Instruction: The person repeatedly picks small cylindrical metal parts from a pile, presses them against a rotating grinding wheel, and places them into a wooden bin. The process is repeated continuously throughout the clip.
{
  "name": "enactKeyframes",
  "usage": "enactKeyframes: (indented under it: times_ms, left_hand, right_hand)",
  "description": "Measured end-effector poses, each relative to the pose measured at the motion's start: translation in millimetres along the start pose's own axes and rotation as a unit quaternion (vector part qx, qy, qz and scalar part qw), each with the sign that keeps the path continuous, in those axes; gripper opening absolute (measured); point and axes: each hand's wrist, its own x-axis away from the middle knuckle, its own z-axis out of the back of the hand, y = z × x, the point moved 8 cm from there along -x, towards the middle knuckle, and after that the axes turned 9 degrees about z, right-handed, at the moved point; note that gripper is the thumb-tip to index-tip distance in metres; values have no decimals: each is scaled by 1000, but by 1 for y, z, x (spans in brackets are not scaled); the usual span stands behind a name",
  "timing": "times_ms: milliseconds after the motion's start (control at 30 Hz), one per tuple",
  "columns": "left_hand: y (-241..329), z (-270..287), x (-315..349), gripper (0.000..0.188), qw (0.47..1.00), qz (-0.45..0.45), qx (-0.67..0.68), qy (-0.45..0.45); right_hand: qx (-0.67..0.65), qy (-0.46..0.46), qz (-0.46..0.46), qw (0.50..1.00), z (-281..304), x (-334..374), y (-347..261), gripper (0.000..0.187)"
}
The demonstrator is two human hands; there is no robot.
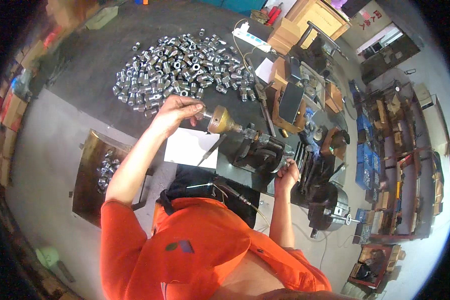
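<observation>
My left hand (182,111) is closed in a pinch on a small metal fitting (204,115). The fitting meets the open end of a yellow-brown cup-shaped head (220,121). That head sits on the shaft of a dark bench machine (262,152). On the other side of the machine, my right hand (288,174) is closed at its near right end. Whatever its fingers grip there is mostly hidden. Beyond my left hand, a large pile of metal fittings (180,67) covers part of the dark bench (95,65).
White paper (185,145) lies below my left hand, with a dark thin tool (212,149) on it. A metal bin (87,175) with several fittings stands lower left. A power strip (251,37), cardboard boxes (284,35), a vise-like machine (330,205) and shelves (410,175) are to the right.
</observation>
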Motion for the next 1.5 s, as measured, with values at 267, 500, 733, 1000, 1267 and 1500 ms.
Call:
enactKeyframes:
  times_ms: [267, 500, 733, 1000, 1267, 1500]
  left_hand:
    - [11, -5, -2, 25, 997, -6, -63, -53]
    - [8, -8, 0, 20, 997, -12, -56, -53]
    - [13, -11, 6, 20, 997, -8, -71, -26]
    - [3, -9, 8, 20, 995, -48, -90, 22]
    - [10, -20, 11, 19, 989, -69, -121, 47]
    - [8, -21, 10, 22, 984, -77, -157, 28]
  right_hand:
    - [-18, -30, 28, 999, 5, 9, -3, 12]
    - [-16, -57, 29, 998, 1, 29, -30, 12]
    - [-43, -144, 29, 988, -33, 26, -77, 20]
    - [-73, -105, 91, 988, -72, -53, -81, 15]
    - [165, 7, 110, 980, -29, -56, -14, 20]
    - [-26, -45, -10, 999, 5, 11, -10, 12]
